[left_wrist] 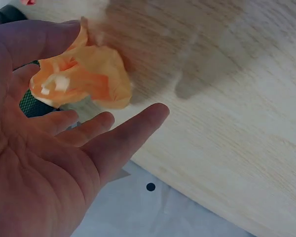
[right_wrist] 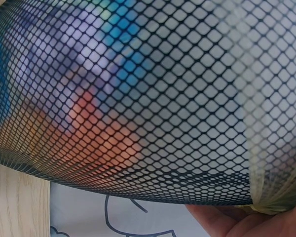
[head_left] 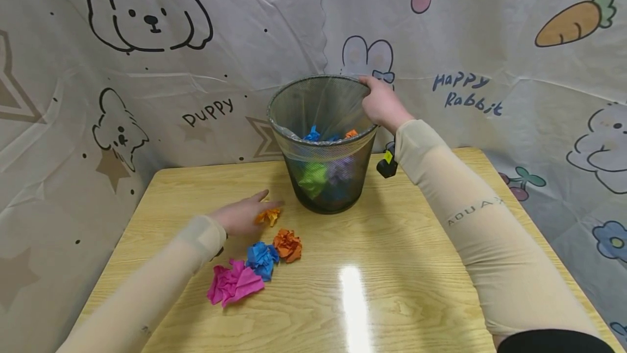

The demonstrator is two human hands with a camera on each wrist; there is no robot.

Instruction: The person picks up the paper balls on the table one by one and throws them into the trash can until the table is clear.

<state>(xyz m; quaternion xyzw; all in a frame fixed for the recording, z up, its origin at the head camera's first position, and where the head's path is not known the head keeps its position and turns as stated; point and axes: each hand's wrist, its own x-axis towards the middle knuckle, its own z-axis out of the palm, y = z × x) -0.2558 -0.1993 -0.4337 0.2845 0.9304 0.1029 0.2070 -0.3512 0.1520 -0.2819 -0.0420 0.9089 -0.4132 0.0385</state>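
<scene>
My left hand (head_left: 241, 216) reaches to a crumpled yellow-orange paper ball (head_left: 268, 216) on the table. In the left wrist view its fingers (left_wrist: 133, 133) are spread and fairly straight, with the thumb beside the paper ball (left_wrist: 106, 81); whether they touch is hard to tell. Gripping the right rim of a black mesh wastebasket (head_left: 329, 179) is my right hand (head_left: 384, 104). The wastebasket stands upright, lined with a clear bag, with several coloured paper balls inside. Through the mesh (right_wrist: 187, 98) the right wrist view shows blurred paper, and fingers (right_wrist: 219, 219) at the rim.
Nearer me on the wooden table (head_left: 392, 288) lie an orange paper ball (head_left: 288, 245), a blue one (head_left: 263, 260) and a pink one (head_left: 234, 282). A small black item with a yellow tag (head_left: 387, 163) shows by the right wrist. Printed cloth (head_left: 294, 21) hangs behind the table.
</scene>
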